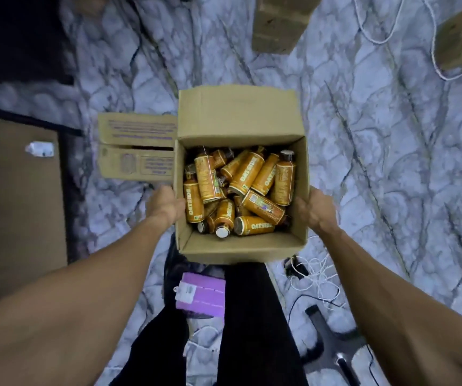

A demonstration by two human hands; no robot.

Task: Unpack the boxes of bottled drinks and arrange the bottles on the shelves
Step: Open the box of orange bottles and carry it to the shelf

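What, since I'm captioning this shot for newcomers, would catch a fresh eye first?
The open cardboard box at the centre draws the eye first, heaped with jumbled orange bottles. The left hand and right hand press against its side walls, over a white marbled floor. A purple package shows just nearer the camera than the box.

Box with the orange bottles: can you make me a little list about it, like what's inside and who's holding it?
box: cardboard box, open on top, flaps folded out
inside: orange bottles, lying jumbled, not standing
left hand: holds the box's left side
right hand: holds the box's right side
underneath: white marbled floor
nearby: purple packet, white cord
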